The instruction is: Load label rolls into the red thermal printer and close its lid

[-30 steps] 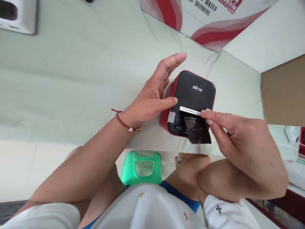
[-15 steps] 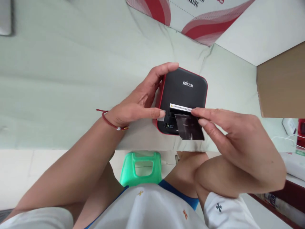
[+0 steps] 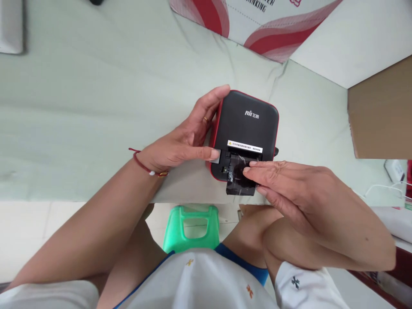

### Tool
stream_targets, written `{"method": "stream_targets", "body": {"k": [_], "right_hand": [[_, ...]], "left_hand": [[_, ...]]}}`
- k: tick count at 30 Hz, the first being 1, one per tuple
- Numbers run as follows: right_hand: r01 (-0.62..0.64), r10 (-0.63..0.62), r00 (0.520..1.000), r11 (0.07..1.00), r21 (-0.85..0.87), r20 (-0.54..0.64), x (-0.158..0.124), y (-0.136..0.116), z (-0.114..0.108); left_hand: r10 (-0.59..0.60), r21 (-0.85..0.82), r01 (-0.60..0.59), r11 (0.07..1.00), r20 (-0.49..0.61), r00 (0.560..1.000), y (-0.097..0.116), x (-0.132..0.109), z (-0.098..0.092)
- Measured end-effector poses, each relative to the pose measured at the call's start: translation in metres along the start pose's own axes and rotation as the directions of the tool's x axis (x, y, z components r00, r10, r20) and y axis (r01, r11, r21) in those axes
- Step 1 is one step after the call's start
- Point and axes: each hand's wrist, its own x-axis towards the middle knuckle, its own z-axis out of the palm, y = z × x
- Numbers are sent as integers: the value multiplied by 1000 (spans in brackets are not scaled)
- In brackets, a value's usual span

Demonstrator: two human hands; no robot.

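A small black label printer (image 3: 249, 128) with red sides lies near the table's front edge. My left hand (image 3: 193, 137) is closed around its left side, fingers at the far corner and thumb on a grey tab (image 3: 215, 156). A shiny, dark strip of film (image 3: 237, 178) hangs from the slot below the white warning sticker (image 3: 245, 146). From the right, my right hand (image 3: 286, 182) lays its stretched fingers on top of this film, with the thumb by its right edge. The film partly covers the printer's front controls.
The table (image 3: 96, 107) has a pale green cover. A printed box (image 3: 267, 25) and a brown cardboard panel (image 3: 380, 111) stand at the back and right. White cables (image 3: 383, 185) lie at the right; a green stool (image 3: 193, 229) is below the edge.
My right hand has moved left, and its fingers now lie over the film. The film has shifted left and flattened against the printer's front. My left hand keeps its hold.
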Motion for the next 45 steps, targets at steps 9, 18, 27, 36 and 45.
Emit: {"method": "stream_targets", "body": {"k": [9,18,27,36,45], "right_hand": [[-35,34,999,998,-47,-19,12,-6,-3],[-2,-4,998,995,-96,-59,15,-7,-4],[-277,241,937,953,-121,-251,45,-5,14],[-471,473,879,842,-263,-63,87,21,28],[-448,448,892,853,-269,-65,91,32,28]], "left_hand": [[62,40,-63,997,33,998,-11,-2,1],[46,64,-47,997,18,999,-18,-5,4],[9,135,4,991,-91,996,-11,-5,10],[65,53,-62,997,-49,997,-6,-3,12],[25,104,-21,994,-44,999,-12,-6,7]]}}
